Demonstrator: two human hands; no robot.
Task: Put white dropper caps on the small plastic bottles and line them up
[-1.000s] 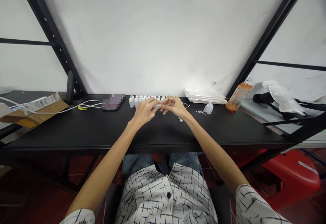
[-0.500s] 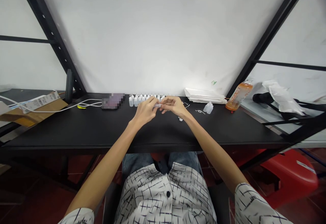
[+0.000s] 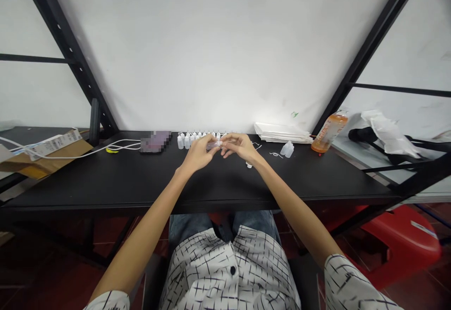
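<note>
Between my hands lies a small translucent squeeze bottle (image 3: 213, 145), held on its side above the black table. My left hand (image 3: 198, 154) is closed around the bottle's body. Fingers of my right hand (image 3: 242, 146) pinch the bottle's white top end; the exact part there is too small to make out. Behind my hands stand rows of similar small bottles (image 3: 187, 141) with pointed tops, partly hidden by my fingers. A small white cap (image 3: 249, 165) lies below my right wrist. A pair of loose bottles (image 3: 287, 149) sits to the right.
Thin white strips (image 3: 276, 154) lie near the loose bottles. A stack of white sheets (image 3: 282, 133) rests against the wall, beside an orange drink bottle (image 3: 329, 131). On the left are a phone (image 3: 155, 142), a white cable (image 3: 123, 144) and a cardboard box (image 3: 63, 152).
My left hand has opened its grip slightly and turned, so more of the bottle shows. My right fingers remain at its top end.
</note>
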